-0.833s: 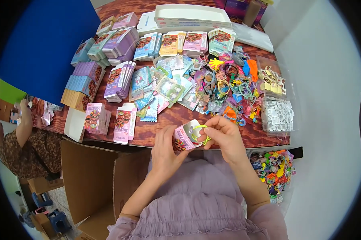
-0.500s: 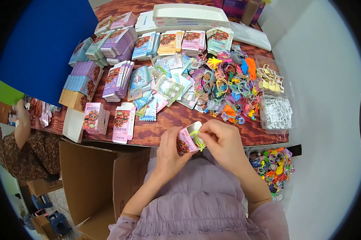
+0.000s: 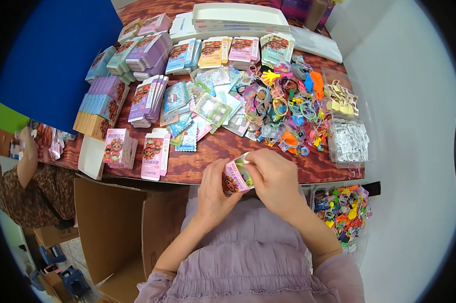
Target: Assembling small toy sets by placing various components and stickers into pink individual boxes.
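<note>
My left hand [image 3: 213, 191] is wrapped around a small pink printed carton [image 3: 233, 180], held tilted above the table's front edge with its mouth towards my right hand. Inside the mouth a bright green stringy trinket [image 3: 246, 178] shows in part. At that opening is my right hand [image 3: 272, 177], its fingers bent and closed by the rim; what they pinch, if anything, is hidden. Beyond my hands lies a heap of wrapped colourful trinkets [image 3: 281, 103]. Left of the heap are loose printed sachets [image 3: 213, 110]. A flat pink carton [image 3: 154, 153] lies near the front edge.
Stacks of flat cartons [image 3: 147, 98] and filled box rows [image 3: 100, 105] stand at the left. White trays [image 3: 240, 22] lie at the back. A clear bin [image 3: 349, 141] holds white packets. Below are an open cardboard box [image 3: 111, 227] and more trinkets [image 3: 344, 212]. Another person [image 3: 33, 192] is at far left.
The green trinket hung out of the carton's mouth between my right fingers; now it sits mostly inside. My right hand has shifted slightly left and up, over the opening. My left hand keeps its hold.
</note>
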Demonstrator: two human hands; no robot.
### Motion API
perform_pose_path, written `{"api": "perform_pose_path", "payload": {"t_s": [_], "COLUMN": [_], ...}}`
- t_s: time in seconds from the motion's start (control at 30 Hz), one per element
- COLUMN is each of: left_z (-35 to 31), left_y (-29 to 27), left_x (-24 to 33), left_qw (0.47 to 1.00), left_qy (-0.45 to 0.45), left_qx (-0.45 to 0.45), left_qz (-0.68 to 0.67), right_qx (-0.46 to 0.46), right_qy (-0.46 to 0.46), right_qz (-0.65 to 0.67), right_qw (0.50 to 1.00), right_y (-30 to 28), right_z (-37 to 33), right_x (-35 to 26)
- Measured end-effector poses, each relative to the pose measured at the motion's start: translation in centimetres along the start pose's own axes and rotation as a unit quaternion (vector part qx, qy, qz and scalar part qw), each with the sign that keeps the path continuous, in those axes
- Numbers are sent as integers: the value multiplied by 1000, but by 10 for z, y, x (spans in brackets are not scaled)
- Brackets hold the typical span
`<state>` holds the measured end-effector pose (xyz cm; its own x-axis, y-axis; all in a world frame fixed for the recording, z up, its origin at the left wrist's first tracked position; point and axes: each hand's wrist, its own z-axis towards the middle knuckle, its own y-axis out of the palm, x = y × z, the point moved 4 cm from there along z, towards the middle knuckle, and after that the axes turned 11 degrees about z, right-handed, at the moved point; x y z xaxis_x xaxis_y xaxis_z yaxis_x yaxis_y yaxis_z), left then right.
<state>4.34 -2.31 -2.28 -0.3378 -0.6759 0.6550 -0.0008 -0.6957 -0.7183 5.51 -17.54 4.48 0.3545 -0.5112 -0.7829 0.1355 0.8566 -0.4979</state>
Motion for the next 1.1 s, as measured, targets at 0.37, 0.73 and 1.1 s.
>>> {"api": "perform_pose_path", "payload": {"t_s": [0.37,0.73,1.1], "left_z": [6,17,22], "left_y": [5,41,50], "left_x": [-2,24,33], "left_qw": [992,991,988], "left_qy": [-70,-9,-15], "left_qx": [-6,-113,-137], "left_qz": [-104,-70,-64], "right_qx": [49,300,187], "right_qy": [2,275,329], "right_qz": [69,-165,-124], "right_qw": [996,899,917], "right_y": [-42,-211,-215], "right_z": [-24,-74,-64], "right_x": [18,184,210]}}
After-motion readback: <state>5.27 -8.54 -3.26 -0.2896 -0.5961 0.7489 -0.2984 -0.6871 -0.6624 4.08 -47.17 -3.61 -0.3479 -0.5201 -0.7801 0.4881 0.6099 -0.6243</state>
